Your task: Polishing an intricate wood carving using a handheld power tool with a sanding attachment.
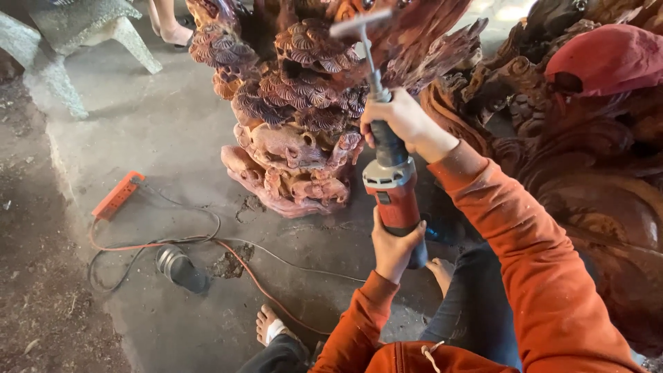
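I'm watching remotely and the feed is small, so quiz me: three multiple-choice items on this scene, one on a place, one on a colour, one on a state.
1. Where does the power strip lie?
A. on the concrete floor, left of the carved wood sculpture
B. on top of the sculpture
C. in the person's lap

2. What colour is the body of the rotary grinder?
A. green
B. red and grey
C. yellow

3. How is the grinder held?
A. by one hand only
B. it lies on the floor
C. by both hands, the right hand near the front, the left hand at the rear

Answers: 1 A, the orange strip lies flat on the floor; 2 B, red casing with a grey collar; 3 C, both hands wrap it.
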